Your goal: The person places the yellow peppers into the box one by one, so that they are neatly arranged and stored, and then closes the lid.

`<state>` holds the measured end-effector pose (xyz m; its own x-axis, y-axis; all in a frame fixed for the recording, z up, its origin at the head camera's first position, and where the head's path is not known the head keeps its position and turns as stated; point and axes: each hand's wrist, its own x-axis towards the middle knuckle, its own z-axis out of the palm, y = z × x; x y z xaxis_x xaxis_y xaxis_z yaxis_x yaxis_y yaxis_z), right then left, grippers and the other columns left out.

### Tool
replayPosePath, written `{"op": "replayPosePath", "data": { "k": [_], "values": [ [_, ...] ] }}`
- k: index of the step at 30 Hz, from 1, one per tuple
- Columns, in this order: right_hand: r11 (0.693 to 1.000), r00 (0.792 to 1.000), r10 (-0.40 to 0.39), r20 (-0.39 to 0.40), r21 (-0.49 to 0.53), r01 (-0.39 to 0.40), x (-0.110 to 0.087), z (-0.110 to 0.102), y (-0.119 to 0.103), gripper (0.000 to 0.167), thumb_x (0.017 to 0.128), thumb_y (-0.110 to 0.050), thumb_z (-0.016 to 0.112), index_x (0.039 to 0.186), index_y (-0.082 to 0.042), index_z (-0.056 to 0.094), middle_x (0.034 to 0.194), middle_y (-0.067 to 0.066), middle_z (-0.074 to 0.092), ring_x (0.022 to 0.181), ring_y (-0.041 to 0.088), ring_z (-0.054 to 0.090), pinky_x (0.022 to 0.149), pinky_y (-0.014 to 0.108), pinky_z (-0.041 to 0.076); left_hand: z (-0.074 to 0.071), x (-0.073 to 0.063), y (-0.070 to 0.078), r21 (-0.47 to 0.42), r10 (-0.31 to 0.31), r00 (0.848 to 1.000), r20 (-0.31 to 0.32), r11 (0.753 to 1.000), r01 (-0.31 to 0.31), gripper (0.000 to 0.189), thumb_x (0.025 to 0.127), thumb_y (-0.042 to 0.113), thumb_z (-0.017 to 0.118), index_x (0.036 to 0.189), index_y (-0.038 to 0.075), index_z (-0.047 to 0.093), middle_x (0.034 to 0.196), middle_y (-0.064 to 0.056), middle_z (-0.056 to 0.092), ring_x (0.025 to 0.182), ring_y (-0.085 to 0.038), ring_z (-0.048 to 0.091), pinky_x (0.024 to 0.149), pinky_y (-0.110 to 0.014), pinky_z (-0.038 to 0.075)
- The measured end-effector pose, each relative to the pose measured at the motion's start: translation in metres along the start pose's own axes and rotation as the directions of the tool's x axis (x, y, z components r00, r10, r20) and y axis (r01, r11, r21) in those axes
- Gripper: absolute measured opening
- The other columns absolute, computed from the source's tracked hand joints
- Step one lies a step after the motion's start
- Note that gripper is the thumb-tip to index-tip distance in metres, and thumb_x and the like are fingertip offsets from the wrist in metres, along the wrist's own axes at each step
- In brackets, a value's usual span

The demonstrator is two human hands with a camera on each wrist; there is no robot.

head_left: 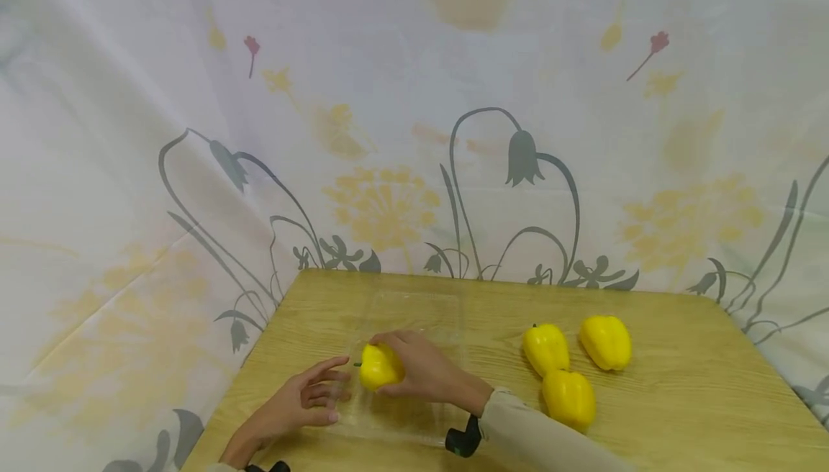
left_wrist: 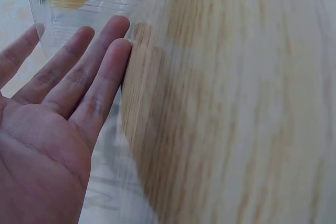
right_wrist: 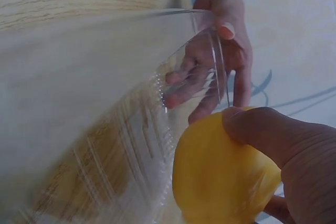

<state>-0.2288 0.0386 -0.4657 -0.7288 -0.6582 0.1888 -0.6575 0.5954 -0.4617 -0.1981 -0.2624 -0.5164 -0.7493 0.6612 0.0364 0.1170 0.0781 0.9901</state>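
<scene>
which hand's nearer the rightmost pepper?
Right. The right hand grips another pepper over the clear tray, left of the rightmost pepper; the left hand is farther left, by the tray's left side.

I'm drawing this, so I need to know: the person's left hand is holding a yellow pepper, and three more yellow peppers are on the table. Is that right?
Not quite: the right hand holds the yellow pepper, as the head view shows. Three more yellow peppers are on the table, just as you said.

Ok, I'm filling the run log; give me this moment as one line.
right hand: holds yellow pepper at clear container | left hand: empty, beside container | table: three more yellow peppers, right of container
</scene>
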Motion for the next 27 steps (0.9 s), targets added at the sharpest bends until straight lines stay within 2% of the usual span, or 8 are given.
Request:
{"op": "replayPosePath", "data": {
  "k": [7,12,19,27],
  "values": [
    [1.0,1.0,0.004,0.021,0.011,-0.004,0.004,0.002,-0.003,0.073,0.085,-0.037,0.086,0.147,-0.019,0.053,0.139,0.006,0.057,0.119,0.02,0.057,0.093,0.033,0.054,0.0,0.0,-0.001,0.008,0.034,0.999,0.01,0.999,-0.034,0.075,0.1,-0.003,0.063,0.163,0.003,0.023,0.151,-0.037,0.038,0.129,-0.037,0.057,0.1,-0.036,0.054],
    [1.0,1.0,0.007,0.017,-0.012,-0.007,0.007,0.003,-0.004,0.072,0.085,-0.037,0.087,0.146,-0.018,0.053,0.135,0.006,0.057,0.112,0.017,0.058,0.089,0.031,0.055,0.0,0.0,0.001,-0.002,0.012,1.0,0.011,1.0,-0.012,0.075,0.1,-0.002,0.062,0.163,0.005,0.022,0.153,-0.035,0.037,0.13,-0.037,0.057,0.101,-0.036,0.053],
    [0.996,0.999,0.031,0.023,-0.08,-0.029,0.012,0.008,0.0,0.072,0.083,-0.041,0.088,0.144,-0.018,0.055,0.136,0.005,0.061,0.115,0.022,0.059,0.096,0.039,0.053,0.0,0.0,0.002,0.0,-0.01,1.0,0.008,1.0,0.01,0.076,0.1,-0.003,0.062,0.164,0.008,0.023,0.154,-0.034,0.036,0.13,-0.04,0.056,0.101,-0.037,0.053],
    [0.994,0.999,0.041,0.023,-0.099,-0.038,0.018,0.011,0.003,0.071,0.082,-0.045,0.088,0.141,-0.019,0.058,0.13,0.004,0.061,0.109,0.021,0.056,0.091,0.036,0.054,0.0,0.0,0.002,-0.017,-0.043,0.999,-0.003,0.999,0.043,0.077,0.1,-0.002,0.063,0.164,0.008,0.022,0.155,-0.033,0.035,0.132,-0.039,0.055,0.1,-0.038,0.054]
  ]
}}
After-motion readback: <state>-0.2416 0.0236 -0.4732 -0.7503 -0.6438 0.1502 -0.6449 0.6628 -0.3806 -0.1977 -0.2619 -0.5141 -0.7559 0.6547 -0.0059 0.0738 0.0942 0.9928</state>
